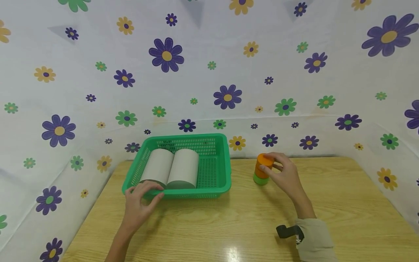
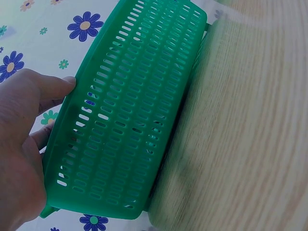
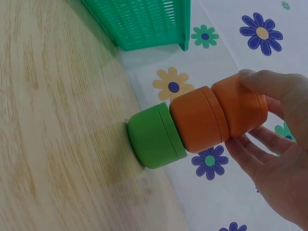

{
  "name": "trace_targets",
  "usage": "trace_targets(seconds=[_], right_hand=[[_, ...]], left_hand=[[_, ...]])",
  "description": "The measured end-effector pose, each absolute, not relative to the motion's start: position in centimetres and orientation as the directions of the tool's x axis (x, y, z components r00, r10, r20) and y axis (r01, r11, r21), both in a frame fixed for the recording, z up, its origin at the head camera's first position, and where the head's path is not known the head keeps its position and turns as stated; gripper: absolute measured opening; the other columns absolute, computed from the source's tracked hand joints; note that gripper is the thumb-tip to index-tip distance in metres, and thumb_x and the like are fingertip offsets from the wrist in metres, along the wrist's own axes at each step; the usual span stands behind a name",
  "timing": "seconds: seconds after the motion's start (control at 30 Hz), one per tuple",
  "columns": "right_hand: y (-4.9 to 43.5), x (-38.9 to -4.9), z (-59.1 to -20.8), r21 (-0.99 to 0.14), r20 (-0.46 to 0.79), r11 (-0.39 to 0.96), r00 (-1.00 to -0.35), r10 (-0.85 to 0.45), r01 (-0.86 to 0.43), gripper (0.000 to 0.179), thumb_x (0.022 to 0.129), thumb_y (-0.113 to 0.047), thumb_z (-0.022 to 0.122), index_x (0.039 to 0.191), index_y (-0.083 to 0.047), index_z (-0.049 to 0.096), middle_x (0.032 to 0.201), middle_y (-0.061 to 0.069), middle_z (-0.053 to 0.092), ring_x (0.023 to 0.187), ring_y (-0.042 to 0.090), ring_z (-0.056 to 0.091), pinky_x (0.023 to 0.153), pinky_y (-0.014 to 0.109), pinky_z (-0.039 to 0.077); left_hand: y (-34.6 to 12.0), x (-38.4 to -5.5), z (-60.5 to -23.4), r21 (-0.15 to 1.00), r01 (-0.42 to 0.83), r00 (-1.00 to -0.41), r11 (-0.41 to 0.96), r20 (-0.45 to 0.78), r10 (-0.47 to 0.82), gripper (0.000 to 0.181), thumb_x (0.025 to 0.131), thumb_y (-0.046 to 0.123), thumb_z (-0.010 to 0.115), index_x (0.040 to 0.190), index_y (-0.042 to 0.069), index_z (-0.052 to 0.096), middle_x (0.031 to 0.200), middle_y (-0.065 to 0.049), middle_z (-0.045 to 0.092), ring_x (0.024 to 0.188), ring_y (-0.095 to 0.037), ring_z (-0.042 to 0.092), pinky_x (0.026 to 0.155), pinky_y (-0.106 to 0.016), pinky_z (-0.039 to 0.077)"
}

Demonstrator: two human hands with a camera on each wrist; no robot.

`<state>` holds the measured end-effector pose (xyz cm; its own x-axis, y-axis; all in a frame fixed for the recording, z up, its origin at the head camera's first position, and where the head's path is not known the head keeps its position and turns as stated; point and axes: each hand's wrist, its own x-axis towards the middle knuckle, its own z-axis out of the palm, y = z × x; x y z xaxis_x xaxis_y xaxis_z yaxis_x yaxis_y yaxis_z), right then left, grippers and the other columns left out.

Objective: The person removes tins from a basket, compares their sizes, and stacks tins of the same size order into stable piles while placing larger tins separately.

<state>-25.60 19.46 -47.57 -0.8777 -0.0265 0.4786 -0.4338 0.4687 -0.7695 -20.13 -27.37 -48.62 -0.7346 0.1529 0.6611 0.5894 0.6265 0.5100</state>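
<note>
At the front left rim of a green plastic basket (image 1: 199, 191) is my left hand (image 1: 139, 205), its thumb outside and fingers over the edge. Two white cylinders (image 1: 184, 167) lie side by side in the basket. To the right, three small rounded containers stand stacked on the table. The lowest is a green container (image 3: 155, 137); above it is an orange container (image 3: 197, 120). A second orange container (image 3: 237, 105) tops the stack, and my right hand (image 1: 285, 177) grips it between thumb and fingers. It appears to touch the one below.
The wooden table (image 1: 209, 225) runs back to a white flowered cloth (image 1: 203, 80) hanging behind and at the sides. A gap of bare tabletop separates the basket from the stack. On my right sleeve (image 1: 314, 236) sits a black strap-like piece (image 1: 289, 231).
</note>
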Motion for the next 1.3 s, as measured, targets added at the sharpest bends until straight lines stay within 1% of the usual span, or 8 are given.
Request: trace_targets(seconds=[0.33, 0.53, 0.73, 0.97, 1.07, 1.17, 1.23, 1.3], right_hand=[[19.5, -25.7, -47.9, -0.765, 0.473, 0.479, -0.880, -0.037, -0.431, 0.040, 0.093, -0.010, 0.078, 0.130, -0.001, 0.065, 0.130, 0.018, 0.061, 0.118, 0.036, 0.059, 0.093, 0.055, 0.052], [19.5, -25.3, -47.3, -0.752, 0.468, 0.507, -0.883, -0.041, -0.422, 0.040, 0.093, -0.014, 0.078, 0.129, -0.002, 0.065, 0.136, 0.018, 0.058, 0.126, 0.040, 0.053, 0.100, 0.063, 0.046], [19.4, -24.7, -45.9, -0.685, 0.547, 0.555, -0.836, -0.035, -0.472, 0.039, 0.090, -0.010, 0.079, 0.126, -0.003, 0.068, 0.139, 0.022, 0.054, 0.131, 0.045, 0.048, 0.103, 0.070, 0.037], [18.9, -24.2, -44.2, -0.638, 0.620, 0.572, -0.785, -0.016, -0.516, 0.038, 0.088, -0.006, 0.080, 0.124, -0.003, 0.069, 0.135, 0.019, 0.057, 0.129, 0.043, 0.050, 0.103, 0.070, 0.036], [18.6, -24.0, -43.8, -0.622, 0.642, 0.570, -0.766, -0.020, -0.537, 0.038, 0.088, -0.004, 0.080, 0.124, -0.003, 0.070, 0.133, 0.016, 0.060, 0.129, 0.039, 0.051, 0.105, 0.064, 0.038], [18.1, -23.7, -43.5, -0.606, 0.660, 0.560, -0.750, -0.043, -0.565, 0.037, 0.088, -0.002, 0.079, 0.124, -0.005, 0.070, 0.131, 0.012, 0.062, 0.127, 0.033, 0.054, 0.109, 0.041, 0.041], [17.6, -23.6, -43.3, -0.593, 0.669, 0.552, -0.740, -0.067, -0.586, 0.037, 0.089, -0.001, 0.078, 0.125, -0.006, 0.069, 0.129, 0.010, 0.063, 0.124, 0.030, 0.056, 0.106, 0.026, 0.041], [17.1, -23.5, -43.2, -0.586, 0.672, 0.540, -0.735, -0.093, -0.604, 0.037, 0.090, -0.001, 0.077, 0.126, -0.007, 0.069, 0.127, 0.009, 0.065, 0.119, 0.028, 0.058, 0.103, 0.019, 0.041]], left_hand=[[-27.3, -20.1, -48.7, 0.504, 0.596, -0.729, 0.624, 0.666, 0.158, 0.028, 0.082, 0.004, 0.083, 0.100, 0.022, 0.073, 0.099, 0.008, 0.072, 0.097, -0.014, 0.059, 0.090, -0.052, 0.021], [-27.4, -20.2, -48.8, 0.508, 0.592, -0.734, 0.626, 0.660, 0.158, 0.026, 0.083, 0.006, 0.083, 0.100, 0.022, 0.073, 0.100, 0.009, 0.072, 0.098, -0.015, 0.059, 0.090, -0.052, 0.020], [-27.5, -20.3, -49.0, 0.512, 0.589, -0.740, 0.625, 0.653, 0.161, 0.024, 0.084, 0.006, 0.082, 0.100, 0.022, 0.072, 0.101, 0.009, 0.072, 0.099, -0.015, 0.059, 0.091, -0.053, 0.020], [-27.6, -20.2, -48.9, 0.506, 0.591, -0.735, 0.628, 0.659, 0.161, 0.024, 0.083, 0.006, 0.082, 0.099, 0.021, 0.072, 0.100, 0.009, 0.072, 0.098, -0.015, 0.059, 0.090, -0.053, 0.021], [-27.5, -20.1, -48.9, 0.501, 0.595, -0.730, 0.629, 0.664, 0.162, 0.024, 0.083, 0.006, 0.083, 0.099, 0.021, 0.072, 0.100, 0.009, 0.072, 0.097, -0.016, 0.059, 0.089, -0.053, 0.021], [-27.5, -20.1, -48.9, 0.496, 0.596, -0.728, 0.631, 0.666, 0.164, 0.024, 0.083, 0.006, 0.083, 0.099, 0.021, 0.072, 0.100, 0.009, 0.072, 0.097, -0.016, 0.060, 0.089, -0.053, 0.021], [-27.5, -20.2, -49.0, 0.495, 0.595, -0.728, 0.633, 0.665, 0.164, 0.024, 0.083, 0.006, 0.083, 0.099, 0.021, 0.072, 0.100, 0.009, 0.071, 0.097, -0.016, 0.060, 0.089, -0.053, 0.022], [-27.5, -20.2, -49.1, 0.498, 0.591, -0.732, 0.634, 0.661, 0.163, 0.024, 0.083, 0.006, 0.083, 0.099, 0.020, 0.073, 0.100, 0.009, 0.071, 0.098, -0.015, 0.060, 0.090, -0.052, 0.021]])
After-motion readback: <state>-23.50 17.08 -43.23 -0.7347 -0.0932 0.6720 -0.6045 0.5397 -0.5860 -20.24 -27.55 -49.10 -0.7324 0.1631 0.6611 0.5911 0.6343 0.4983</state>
